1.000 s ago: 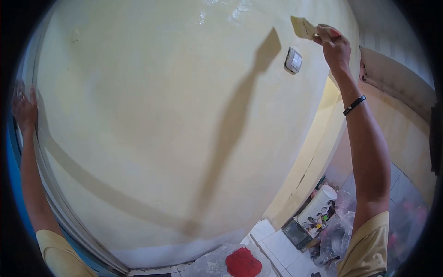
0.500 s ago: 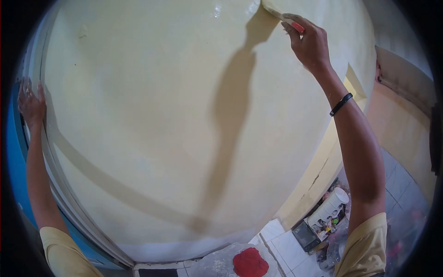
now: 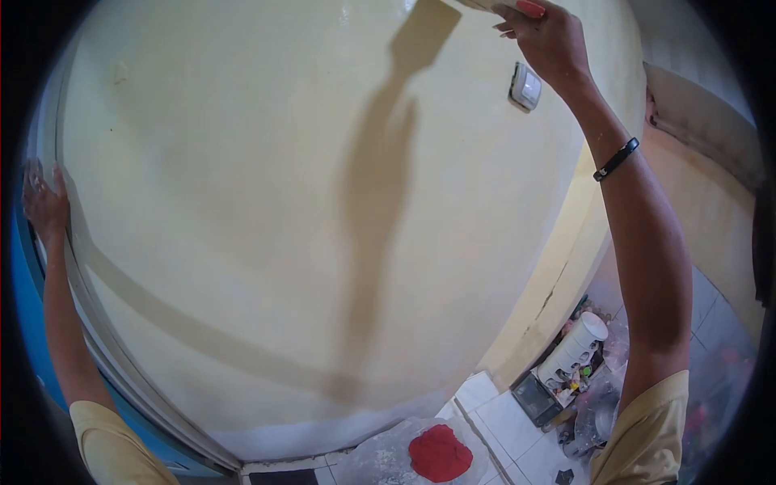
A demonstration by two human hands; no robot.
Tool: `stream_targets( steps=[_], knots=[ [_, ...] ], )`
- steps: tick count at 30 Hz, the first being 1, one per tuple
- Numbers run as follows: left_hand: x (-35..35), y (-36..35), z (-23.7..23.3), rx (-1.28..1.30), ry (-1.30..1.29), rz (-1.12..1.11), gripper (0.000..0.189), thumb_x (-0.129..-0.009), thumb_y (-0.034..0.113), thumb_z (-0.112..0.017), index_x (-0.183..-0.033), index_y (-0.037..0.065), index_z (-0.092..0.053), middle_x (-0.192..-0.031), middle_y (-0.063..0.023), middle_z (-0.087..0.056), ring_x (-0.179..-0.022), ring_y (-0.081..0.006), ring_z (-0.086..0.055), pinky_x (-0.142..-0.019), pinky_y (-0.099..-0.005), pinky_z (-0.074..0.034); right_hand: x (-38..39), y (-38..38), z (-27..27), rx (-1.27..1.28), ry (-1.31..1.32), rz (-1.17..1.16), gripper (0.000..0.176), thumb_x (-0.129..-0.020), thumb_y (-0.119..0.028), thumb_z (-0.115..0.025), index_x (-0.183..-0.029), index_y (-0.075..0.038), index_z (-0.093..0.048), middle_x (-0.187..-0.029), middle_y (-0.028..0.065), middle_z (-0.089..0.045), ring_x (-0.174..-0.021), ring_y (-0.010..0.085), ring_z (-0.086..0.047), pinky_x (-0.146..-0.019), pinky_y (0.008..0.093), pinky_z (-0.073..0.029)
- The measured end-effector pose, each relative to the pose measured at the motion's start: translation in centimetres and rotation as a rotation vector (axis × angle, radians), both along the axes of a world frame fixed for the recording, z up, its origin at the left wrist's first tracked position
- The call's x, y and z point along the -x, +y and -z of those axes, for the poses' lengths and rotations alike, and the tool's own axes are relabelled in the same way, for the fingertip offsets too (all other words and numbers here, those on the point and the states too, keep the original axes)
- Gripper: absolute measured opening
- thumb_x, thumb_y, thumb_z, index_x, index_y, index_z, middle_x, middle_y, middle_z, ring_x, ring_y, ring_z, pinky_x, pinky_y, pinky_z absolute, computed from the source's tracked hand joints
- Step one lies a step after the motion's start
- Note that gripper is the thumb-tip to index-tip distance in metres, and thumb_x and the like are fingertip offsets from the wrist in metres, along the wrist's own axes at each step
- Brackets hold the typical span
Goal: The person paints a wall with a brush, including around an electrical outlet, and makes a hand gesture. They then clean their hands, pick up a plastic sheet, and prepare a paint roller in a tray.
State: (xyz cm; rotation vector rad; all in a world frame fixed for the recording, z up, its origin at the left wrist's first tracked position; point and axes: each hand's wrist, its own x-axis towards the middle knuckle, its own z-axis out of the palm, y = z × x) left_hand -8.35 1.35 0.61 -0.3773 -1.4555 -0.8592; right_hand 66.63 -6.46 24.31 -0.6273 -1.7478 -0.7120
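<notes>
The right hand (image 3: 554,44) grasps the scraper (image 3: 531,8), at far right by the wall (image 3: 242,202), blade contact cropped from view; the left hand (image 3: 46,204), fingers outspread, rests on the frame (image 3: 123,380), presumably for steadiness.

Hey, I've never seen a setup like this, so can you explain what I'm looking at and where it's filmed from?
There's no machine here: these are a person's two bare hands, seen by a camera worn on that person's head, looking forward and down. The wide, curved look makes the wall seem to bulge. The right hand, raised high, holds a flat tool, mostly cut off by the picture's top edge; its shadow falls on the wall. The left hand is at the frame along the wall's left side. Below, on the floor, lies a plastic sheet with something red on it.
</notes>
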Motion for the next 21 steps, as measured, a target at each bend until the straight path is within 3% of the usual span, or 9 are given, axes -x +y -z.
stream_targets(
  steps=[4,8,12,15,16,19,21],
  knots=[
    [0.6,0.8,0.3,-0.055,0.066,0.081,0.057,-0.099,0.049,-0.04,-0.147,0.018,-0.038,-0.151,-0.0054,-0.036,-0.138,-0.0248,-0.036,-0.114,-0.0436,-0.028,1.3,-0.1,-0.6,-0.194,-0.132,-0.028,0.023,-0.086,0.005,-0.061,-0.108,0.001,-0.068,-0.092,0.0128,-0.072,-0.079,0.0173,-0.069,-0.069,0.0282,-0.056],
    [-0.2,0.4,0.2,0.049,-0.073,-0.072,0.056,-0.099,0.049,-0.04,-0.146,0.017,-0.04,-0.151,-0.0041,-0.037,-0.138,-0.0238,-0.036,-0.114,-0.0432,-0.029,2.8,1.1,-0.7,-0.323,-0.274,0.043,0.029,-0.082,0.008,-0.062,-0.109,-0.002,-0.068,-0.097,0.0168,-0.072,-0.086,0.0216,-0.071,-0.072,0.0307,-0.057],
    [0.9,-2.1,0.3,0.029,0.012,-0.072,0.056,-0.099,0.049,-0.039,-0.145,0.018,-0.041,-0.15,-0.0047,-0.037,-0.137,-0.0258,-0.036,-0.113,-0.0448,-0.03,4.0,-1.1,1.1,-0.127,-0.304,0.085,0.026,-0.083,0.006,-0.064,-0.107,-0.001,-0.069,-0.089,0.0171,-0.072,-0.078,0.0218,-0.071,-0.068,0.0324,-0.058],
    [-0.9,-1.9,0.3,0.057,-0.088,-0.145,0.057,-0.098,0.051,-0.04,-0.146,0.019,-0.04,-0.15,-0.005,-0.036,-0.137,-0.0282,-0.036,-0.112,-0.0475,-0.031,4.8,0.6,0.1,0.062,-0.208,0.048,0.02,-0.084,0.004,-0.065,-0.104,0.003,-0.068,-0.082,0.0156,-0.071,-0.067,0.0212,-0.07,-0.059,0.0319,-0.058],
    [-1.0,-1.4,0.3,0.063,-0.106,-0.161,0.058,-0.098,0.051,-0.04,-0.146,0.02,-0.039,-0.15,-0.0052,-0.036,-0.137,-0.029,-0.035,-0.111,-0.0485,-0.031,5.4,0.5,0.0,0.11,-0.172,0.011,0.016,-0.087,0.001,-0.064,-0.102,0.005,-0.068,-0.077,0.0125,-0.07,-0.059,0.0194,-0.068,-0.051,0.0306,-0.056],
    [-3.0,-1.1,-0.3,0.124,-0.243,-0.266,0.059,-0.097,0.053,-0.04,-0.147,0.021,-0.038,-0.151,-0.0054,-0.035,-0.137,-0.0292,-0.035,-0.111,-0.0489,-0.031,6.5,-0.9,-1.0,0.185,-0.255,0.129,0.016,-0.088,0.0,-0.063,-0.103,0.005,-0.069,-0.075,0.0106,-0.068,-0.056,0.0162,-0.066,-0.049,0.0284,-0.055],
    [-1.2,-0.8,0.0,0.045,-0.062,-0.143,0.059,-0.097,0.053,-0.04,-0.147,0.02,-0.038,-0.151,-0.0057,-0.035,-0.137,-0.0294,-0.035,-0.111,-0.0488,-0.03,6.7,-0.8,-2.2,0.208,-0.266,0.165,0.016,-0.088,0.0,-0.063,-0.102,0.005,-0.069,-0.075,0.0108,-0.068,-0.055,0.0156,-0.066,-0.049,0.0282,-0.055]
  ],
)
